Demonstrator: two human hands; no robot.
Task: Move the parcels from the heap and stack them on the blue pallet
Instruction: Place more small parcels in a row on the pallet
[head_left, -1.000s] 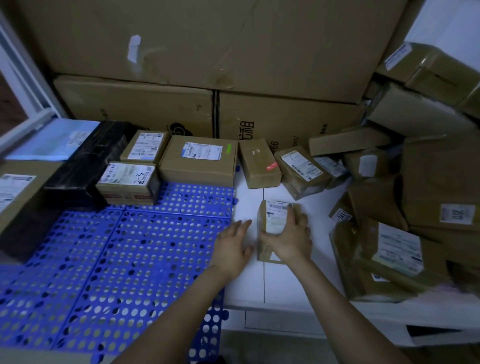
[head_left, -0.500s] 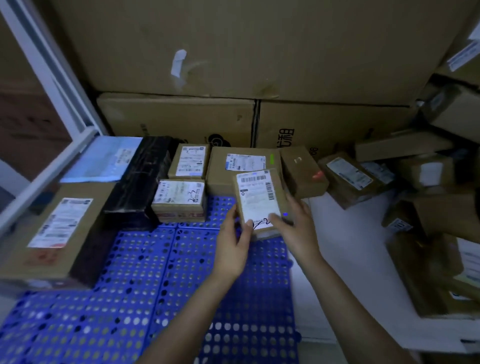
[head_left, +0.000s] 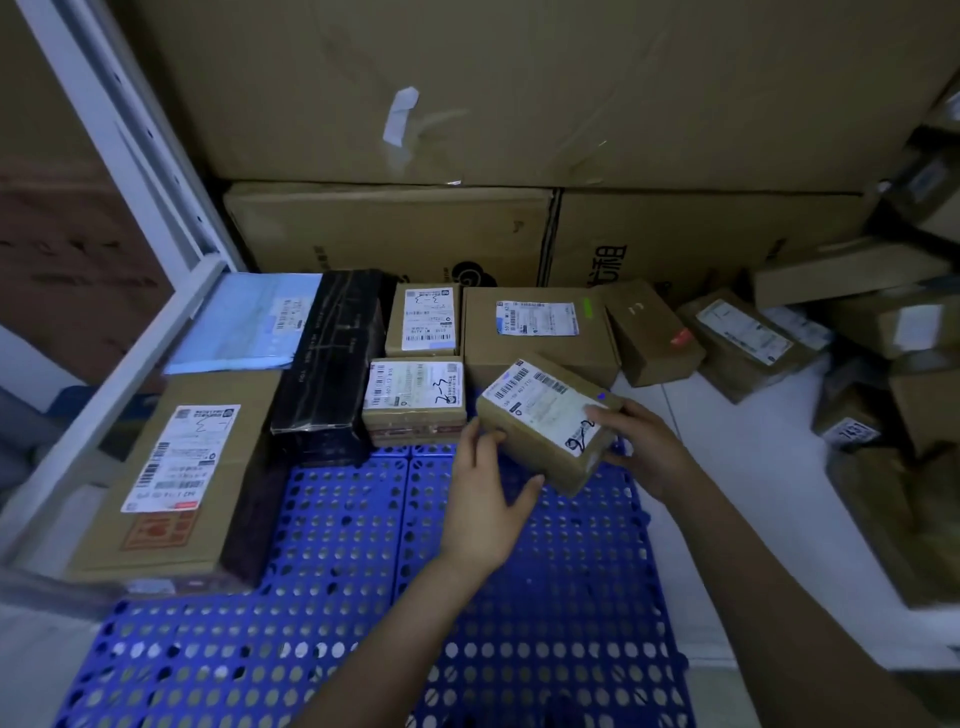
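A small brown parcel (head_left: 540, 415) with a white label marked "2-2" hangs tilted over the far part of the blue pallet (head_left: 374, 597). My left hand (head_left: 483, 499) grips its near left corner and my right hand (head_left: 644, 447) grips its right end. Behind it on the pallet sit a wide flat box (head_left: 535, 338), two small labelled boxes (head_left: 415, 395) (head_left: 423, 319) and a black wrapped parcel (head_left: 332, 353). The heap of brown parcels (head_left: 748, 338) lies on the white floor to the right.
A long labelled box (head_left: 176, 478) and a blue mailer (head_left: 249, 327) lie along the pallet's left side, next to a white door frame (head_left: 104, 364). Large cartons (head_left: 467, 104) form a wall at the back. A loose brown box (head_left: 649, 332) leans beside the wide box.
Both hands picked the small parcel up off the white floor and carried it left over the pallet. It now sits lower and turned, just in front of the wide box.
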